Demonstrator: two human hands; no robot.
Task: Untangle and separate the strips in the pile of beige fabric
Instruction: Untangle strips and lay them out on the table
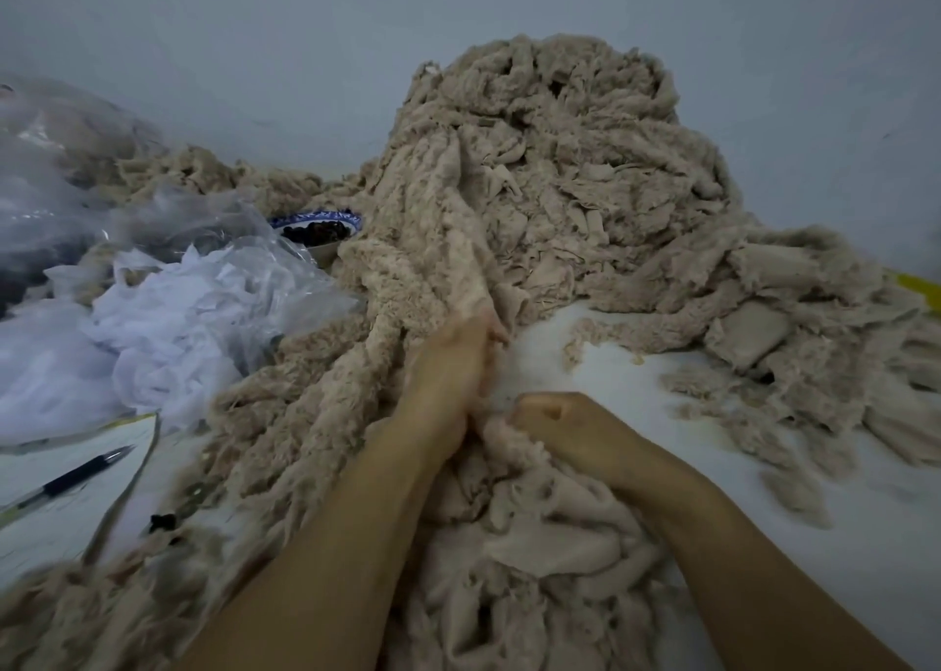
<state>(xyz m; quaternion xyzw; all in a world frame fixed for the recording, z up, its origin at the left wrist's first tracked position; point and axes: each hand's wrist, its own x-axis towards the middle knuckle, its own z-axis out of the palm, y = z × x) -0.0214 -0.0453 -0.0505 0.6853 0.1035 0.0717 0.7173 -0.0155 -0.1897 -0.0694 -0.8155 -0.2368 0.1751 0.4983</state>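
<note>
A tall pile of beige fleecy fabric strips (560,161) rises against the wall at centre. One long fuzzy strip (448,242) runs down from the pile to my left hand (453,370), which grips it at its lower end. My right hand (565,426) is closed in a fist on the same strip, just below and to the right of the left hand. A loose heap of strips (534,558) lies between my forearms. More strips (285,441) trail down on the left.
Clear plastic bags (66,176) and white crumpled fabric (168,334) lie at the left. A blue-rimmed bowl (315,227) with dark contents sits behind them. A pen (81,477) rests on paper at lower left. Bare white surface (636,416) shows right of my hands.
</note>
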